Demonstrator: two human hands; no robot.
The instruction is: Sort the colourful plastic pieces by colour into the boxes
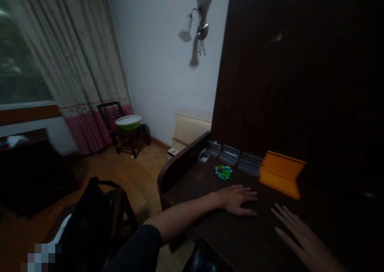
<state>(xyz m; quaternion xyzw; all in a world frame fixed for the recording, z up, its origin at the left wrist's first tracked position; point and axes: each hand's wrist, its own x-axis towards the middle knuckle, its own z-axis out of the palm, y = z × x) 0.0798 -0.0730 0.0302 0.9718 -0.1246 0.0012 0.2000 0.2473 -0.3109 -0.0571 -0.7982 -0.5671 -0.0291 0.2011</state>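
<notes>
My left hand (pixel 238 200) rests palm down on the dark wooden desk (pixel 222 240), its fingers spread and nothing in them. To its right my right hand (pixel 300 234) is also open over the desk, fingers stretched out, holding nothing. Just beyond the left hand lies a pile of small green, blue, yellow and white pieces (pixel 223 172), too small to name exactly. An orange box (pixel 280 174) stands with its lid up, beyond and between the hands. Several clear plastic boxes (pixel 229 156) line the back of the desk, left of the orange one.
A raised side panel (pixel 180 160) bounds the desk's left edge, and a tall dark board (pixel 294 72) rises behind. Left of the desk, a black bag (pixel 90 216) sits on a chair. A green basin with a whitish top (pixel 129 122) rests on another chair (pixel 132 134) by the curtain.
</notes>
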